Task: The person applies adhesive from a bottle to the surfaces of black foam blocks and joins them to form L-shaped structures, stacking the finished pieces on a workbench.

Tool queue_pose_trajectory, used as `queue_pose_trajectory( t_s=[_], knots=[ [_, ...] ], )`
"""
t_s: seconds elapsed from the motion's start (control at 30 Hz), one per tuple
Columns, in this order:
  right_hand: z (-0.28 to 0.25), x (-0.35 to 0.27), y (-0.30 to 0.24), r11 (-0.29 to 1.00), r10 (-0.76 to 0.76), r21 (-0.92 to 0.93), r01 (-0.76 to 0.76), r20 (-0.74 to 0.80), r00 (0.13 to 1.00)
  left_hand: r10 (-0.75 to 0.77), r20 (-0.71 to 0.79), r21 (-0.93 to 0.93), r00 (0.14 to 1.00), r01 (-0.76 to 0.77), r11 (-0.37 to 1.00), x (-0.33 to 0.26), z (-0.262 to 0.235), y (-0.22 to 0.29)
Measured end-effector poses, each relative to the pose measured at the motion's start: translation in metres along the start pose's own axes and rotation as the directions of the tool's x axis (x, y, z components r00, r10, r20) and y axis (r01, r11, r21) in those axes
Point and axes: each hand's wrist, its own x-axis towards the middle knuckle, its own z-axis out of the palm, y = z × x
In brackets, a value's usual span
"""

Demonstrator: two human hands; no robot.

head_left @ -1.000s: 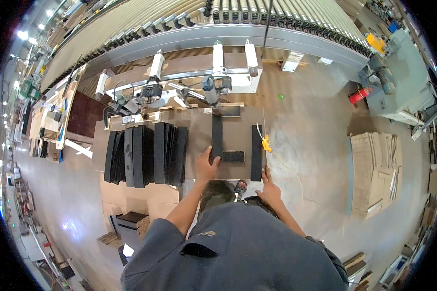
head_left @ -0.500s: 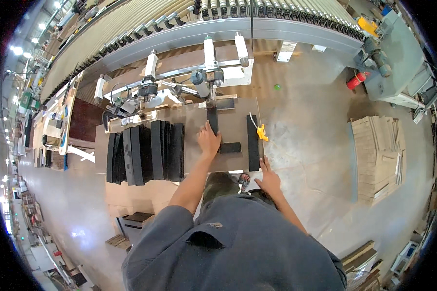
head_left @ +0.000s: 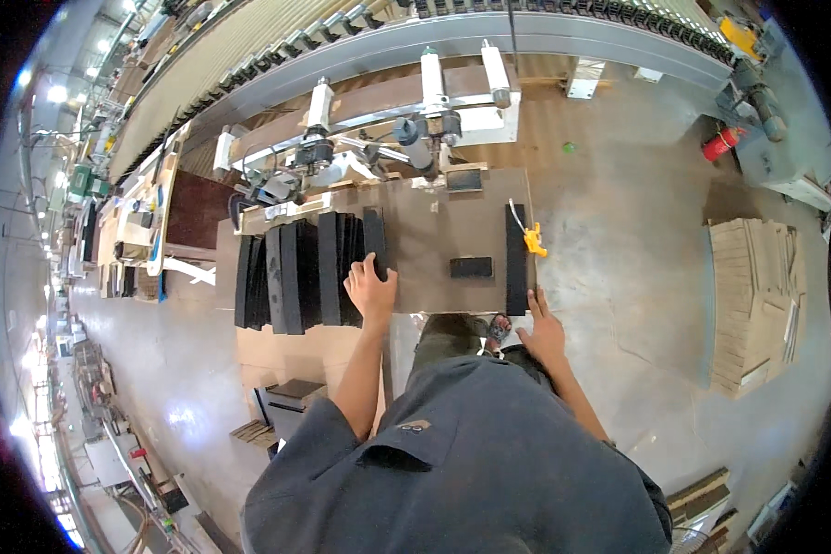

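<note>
Resting my left hand [head_left: 371, 291] flat, fingers spread, on a black strip [head_left: 375, 242] beside the stacked strips [head_left: 295, 272], I steady it; my right hand [head_left: 543, 334], open, touches the table's [head_left: 434, 231] near edge.

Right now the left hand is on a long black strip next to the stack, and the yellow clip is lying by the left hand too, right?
Not quite. The left hand does rest on a long black strip beside the stack, but the head view shows the yellow clip over by the right hand.
</note>
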Motion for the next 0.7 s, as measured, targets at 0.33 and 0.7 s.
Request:
queue_pose_trajectory(
  t_s=[0.33,0.7],
  knots=[
    [-0.011,0.003,0.012,0.999,-0.026,-0.039,0.027,0.033,0.999,0.054,0.101,-0.024,0.993,-0.052,0.998,-0.013,0.004,0.019],
    [0.002,0.002,0.016,0.999,-0.032,0.010,0.033,-0.093,0.995,0.234,0.613,-0.297,0.755,-0.054,0.953,-0.034,0.032,0.266]
  ],
)
